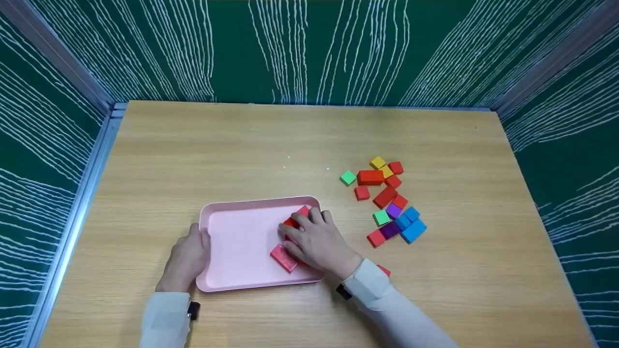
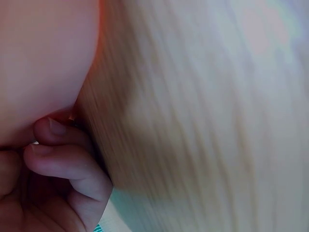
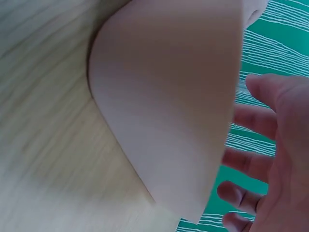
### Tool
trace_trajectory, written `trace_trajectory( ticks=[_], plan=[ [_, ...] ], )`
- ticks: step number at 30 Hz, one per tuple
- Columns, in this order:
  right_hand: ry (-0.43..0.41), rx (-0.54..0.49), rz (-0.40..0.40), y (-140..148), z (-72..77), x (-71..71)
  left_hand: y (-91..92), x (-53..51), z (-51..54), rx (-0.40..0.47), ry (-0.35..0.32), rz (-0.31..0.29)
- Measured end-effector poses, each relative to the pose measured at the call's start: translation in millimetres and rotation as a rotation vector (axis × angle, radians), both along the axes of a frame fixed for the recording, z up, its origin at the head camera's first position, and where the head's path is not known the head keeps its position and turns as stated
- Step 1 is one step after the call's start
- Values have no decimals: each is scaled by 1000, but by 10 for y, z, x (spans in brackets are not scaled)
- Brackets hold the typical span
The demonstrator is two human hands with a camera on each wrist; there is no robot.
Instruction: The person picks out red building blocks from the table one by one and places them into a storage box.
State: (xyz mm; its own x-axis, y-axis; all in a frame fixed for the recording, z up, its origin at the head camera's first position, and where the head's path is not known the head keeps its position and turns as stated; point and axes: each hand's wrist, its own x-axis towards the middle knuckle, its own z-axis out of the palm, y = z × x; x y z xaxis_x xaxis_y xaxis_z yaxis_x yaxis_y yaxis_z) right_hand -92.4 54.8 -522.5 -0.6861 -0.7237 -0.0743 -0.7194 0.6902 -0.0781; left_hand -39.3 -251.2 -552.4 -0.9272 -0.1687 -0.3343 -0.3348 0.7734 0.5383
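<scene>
A shallow pink tray [image 1: 242,241] lies on the table. My left hand [image 1: 186,258] holds its left side; in the left wrist view, bent fingers [image 2: 65,162] sit against the tray's underside [image 2: 43,58]. Over the tray's right end, my right hand [image 1: 319,244] reaches down with spread fingers above red blocks. One red block [image 1: 283,258] lies below its thumb, and another red piece [image 1: 303,211] shows by the fingers. The right wrist view has loosely bent fingers [image 3: 251,164] behind the tray's wall [image 3: 164,92]; their contact with the blocks is hidden.
Right of the tray lies a loose group of blocks: red [image 1: 370,177], yellow [image 1: 377,163], green [image 1: 347,178], purple [image 1: 389,230] and blue [image 1: 413,231]. A red block [image 1: 384,270] is partly covered by the right sleeve [image 1: 372,285]. Green panels with white lines [image 1: 358,53] enclose the table.
</scene>
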Motion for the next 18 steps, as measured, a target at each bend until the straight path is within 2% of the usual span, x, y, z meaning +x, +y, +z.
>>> trace_trajectory(
  ticks=[11, 18],
  plan=[
    [-2, 4, -13, -11, 42, 4, 3, -7, 10, -24, 6, -10],
    [-37, -115, -67, 168, 72, -120, 2, 2, 7, -20, 10, -12]
  ],
)
